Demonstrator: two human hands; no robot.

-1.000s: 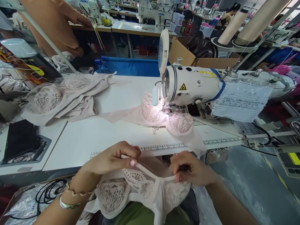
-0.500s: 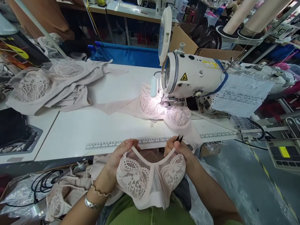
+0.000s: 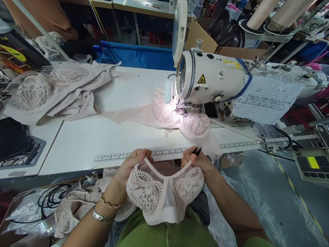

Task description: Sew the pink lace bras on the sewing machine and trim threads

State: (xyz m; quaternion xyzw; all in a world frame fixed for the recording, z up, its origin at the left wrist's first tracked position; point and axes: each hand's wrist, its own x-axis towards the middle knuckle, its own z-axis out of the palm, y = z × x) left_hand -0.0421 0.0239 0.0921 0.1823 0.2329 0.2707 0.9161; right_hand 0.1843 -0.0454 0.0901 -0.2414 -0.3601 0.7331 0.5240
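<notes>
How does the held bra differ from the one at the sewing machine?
The held bra is gripped by the left hand and right hand; the machine bra lies on the table. The machine bra is brightly lit; the held bra is dimmer. Both are pale, with lacy cups.

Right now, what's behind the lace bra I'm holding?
Behind the lace bra, pinkish fabric, possibly its own, shows above its top edge, and your green clothing below its lower edge. Whatever sits directly behind the cups is covered.

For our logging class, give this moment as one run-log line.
left hand: holds lace bra | right hand: holds same bra, dark-tipped tool | sewing machine: light on, another bra beneath
</notes>
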